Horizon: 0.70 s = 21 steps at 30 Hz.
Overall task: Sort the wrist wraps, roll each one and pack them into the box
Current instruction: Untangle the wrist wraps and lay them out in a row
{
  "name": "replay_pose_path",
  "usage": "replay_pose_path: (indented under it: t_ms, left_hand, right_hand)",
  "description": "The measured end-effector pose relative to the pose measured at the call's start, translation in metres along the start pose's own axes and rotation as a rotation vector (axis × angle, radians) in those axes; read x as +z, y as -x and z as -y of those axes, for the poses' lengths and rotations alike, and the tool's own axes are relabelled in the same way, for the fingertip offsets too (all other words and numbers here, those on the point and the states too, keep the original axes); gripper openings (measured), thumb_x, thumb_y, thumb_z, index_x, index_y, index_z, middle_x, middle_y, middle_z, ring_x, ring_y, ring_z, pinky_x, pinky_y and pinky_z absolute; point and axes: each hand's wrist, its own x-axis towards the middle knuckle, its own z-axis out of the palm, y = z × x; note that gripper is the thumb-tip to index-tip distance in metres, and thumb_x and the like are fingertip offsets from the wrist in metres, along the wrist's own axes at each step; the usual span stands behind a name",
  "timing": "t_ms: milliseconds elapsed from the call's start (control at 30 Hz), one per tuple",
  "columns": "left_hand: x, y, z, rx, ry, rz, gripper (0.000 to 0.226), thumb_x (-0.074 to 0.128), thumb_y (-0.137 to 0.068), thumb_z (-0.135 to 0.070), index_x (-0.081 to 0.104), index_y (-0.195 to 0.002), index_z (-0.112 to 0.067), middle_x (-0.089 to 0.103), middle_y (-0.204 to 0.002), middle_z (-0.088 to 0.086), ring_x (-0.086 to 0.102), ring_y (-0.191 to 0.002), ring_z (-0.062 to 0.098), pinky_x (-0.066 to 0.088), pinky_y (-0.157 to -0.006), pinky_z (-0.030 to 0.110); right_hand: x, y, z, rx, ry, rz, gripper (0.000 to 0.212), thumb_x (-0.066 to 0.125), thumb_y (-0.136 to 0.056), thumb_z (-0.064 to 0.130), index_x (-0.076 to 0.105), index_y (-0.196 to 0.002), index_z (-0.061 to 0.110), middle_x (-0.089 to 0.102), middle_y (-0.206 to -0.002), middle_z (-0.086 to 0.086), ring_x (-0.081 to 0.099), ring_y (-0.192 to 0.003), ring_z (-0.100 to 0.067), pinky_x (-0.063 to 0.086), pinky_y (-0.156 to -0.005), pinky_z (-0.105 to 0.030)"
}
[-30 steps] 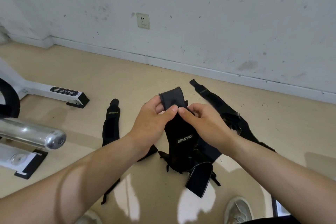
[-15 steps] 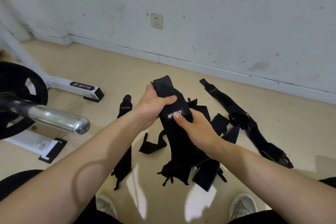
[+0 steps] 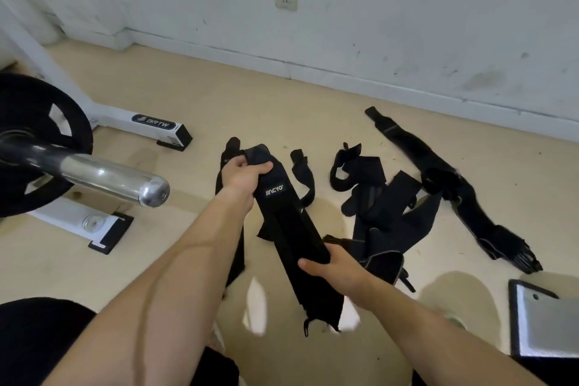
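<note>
A black wrist wrap (image 3: 291, 229) with white lettering is stretched out above the floor between both hands. My left hand (image 3: 242, 178) grips its upper end; my right hand (image 3: 335, 266) grips it lower down, and its frayed tail hangs below. A heap of black wraps (image 3: 385, 216) lies on the floor to the right. One long wrap (image 3: 445, 178) stretches toward the wall. Another wrap (image 3: 230, 147) lies flat behind my left hand, mostly hidden by my arm. A short curled strap (image 3: 302, 172) lies between them.
A chrome barbell end (image 3: 125, 178) with a black weight plate (image 3: 34, 141) juts in from the left, on a white rack base (image 3: 147, 124). A grey, dark-framed flat thing (image 3: 545, 323) sits at the lower right. The white wall and skirting run behind.
My right hand has slid down the wrap, away from my left hand, and the wrap is now pulled out straight. The view has shifted left and down.
</note>
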Motion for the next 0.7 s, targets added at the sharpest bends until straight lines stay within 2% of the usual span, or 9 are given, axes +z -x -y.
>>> replay_pose_path:
  t_ms: [100, 200, 300, 367, 433, 467, 567, 633, 700]
  left_hand:
    - [-0.004, -0.030, 0.023, 0.024, -0.052, -0.021, 0.049, 0.086, -0.079, -0.002, 0.067, -0.123, -0.009, 0.075, -0.110, 0.008, 0.074, -0.101, 0.029, 0.062, -0.091, 0.050]
    - [-0.007, -0.062, 0.036, 0.053, -0.063, -0.063, 0.038, 0.083, -0.082, -0.001, 0.066, -0.115, -0.008, 0.073, -0.106, 0.006, 0.072, -0.098, 0.026, 0.062, -0.084, 0.041]
    - [-0.011, -0.100, 0.040, 0.092, -0.086, -0.098, 0.042, 0.081, -0.084, 0.001, 0.063, -0.120, -0.007, 0.072, -0.111, 0.009, 0.070, -0.092, 0.022, 0.059, -0.071, 0.029]
    - [-0.013, -0.129, 0.039, 0.107, -0.125, -0.109, 0.053, 0.082, -0.084, 0.000, 0.059, -0.132, -0.006, 0.069, -0.114, 0.006, 0.070, -0.096, 0.022, 0.058, -0.073, 0.028]
    - [-0.010, -0.161, 0.036, 0.114, -0.145, -0.111, 0.063, 0.083, -0.083, -0.001, 0.056, -0.140, -0.006, 0.068, -0.121, 0.006, 0.071, -0.103, 0.025, 0.061, -0.081, 0.036]
    - [-0.008, -0.177, 0.033, 0.126, -0.149, -0.109, 0.063, 0.083, -0.082, 0.000, 0.056, -0.139, -0.006, 0.069, -0.122, 0.007, 0.072, -0.104, 0.026, 0.062, -0.082, 0.037]
    - [0.003, -0.222, 0.020, 0.184, -0.167, -0.084, 0.051, 0.082, -0.085, -0.002, 0.057, -0.127, -0.013, 0.070, -0.115, 0.003, 0.073, -0.095, 0.019, 0.063, -0.071, 0.031]
    - [0.006, -0.250, 0.019, 0.247, -0.239, -0.119, 0.053, 0.080, -0.089, -0.008, 0.053, -0.133, -0.018, 0.067, -0.123, -0.001, 0.070, -0.102, 0.017, 0.062, -0.084, 0.034]
    - [-0.001, -0.262, 0.031, 0.302, -0.477, -0.235, 0.057, 0.075, -0.092, -0.015, 0.049, -0.142, -0.021, 0.058, -0.141, 0.000, 0.062, -0.119, 0.020, 0.054, -0.102, 0.038]
  right_hand:
    - [0.004, -0.023, -0.016, 0.049, -0.067, 0.005, 0.048, 0.077, -0.089, 0.037, 0.063, -0.131, 0.020, 0.077, -0.111, 0.004, 0.074, -0.101, -0.013, 0.059, -0.092, -0.032]
    - [0.005, -0.046, -0.030, 0.110, -0.095, 0.053, 0.039, 0.073, -0.092, 0.036, 0.064, -0.127, 0.020, 0.078, -0.109, 0.005, 0.074, -0.099, -0.011, 0.058, -0.087, -0.026]
    - [0.012, -0.073, -0.048, 0.166, -0.079, 0.072, 0.033, 0.069, -0.096, 0.023, 0.064, -0.129, 0.017, 0.077, -0.111, 0.003, 0.074, -0.102, -0.013, 0.058, -0.091, -0.028]
    - [0.022, -0.096, -0.058, 0.198, -0.054, 0.053, 0.041, 0.069, -0.095, 0.016, 0.058, -0.135, 0.018, 0.073, -0.118, 0.002, 0.071, -0.107, -0.017, 0.056, -0.098, -0.035]
    - [0.034, -0.121, -0.061, 0.223, -0.078, 0.067, 0.044, 0.067, -0.094, 0.010, 0.055, -0.134, 0.021, 0.070, -0.121, 0.001, 0.068, -0.111, -0.020, 0.053, -0.104, -0.043]
    - [0.039, -0.135, -0.061, 0.222, -0.112, 0.073, 0.041, 0.065, -0.094, 0.008, 0.056, -0.131, 0.024, 0.071, -0.120, 0.000, 0.068, -0.113, -0.021, 0.052, -0.105, -0.045]
    - [0.053, -0.182, -0.052, 0.204, -0.251, 0.046, 0.037, 0.063, -0.097, 0.006, 0.057, -0.129, 0.025, 0.071, -0.121, -0.001, 0.067, -0.114, -0.021, 0.053, -0.104, -0.043]
    - [0.061, -0.216, -0.048, 0.189, -0.305, -0.023, 0.040, 0.064, -0.098, 0.009, 0.055, -0.136, 0.021, 0.069, -0.123, 0.000, 0.065, -0.115, -0.020, 0.052, -0.106, -0.044]
    - [0.064, -0.243, -0.047, 0.197, -0.322, -0.094, 0.046, 0.065, -0.098, 0.011, 0.052, -0.142, 0.018, 0.067, -0.123, 0.000, 0.064, -0.115, -0.021, 0.051, -0.106, -0.044]
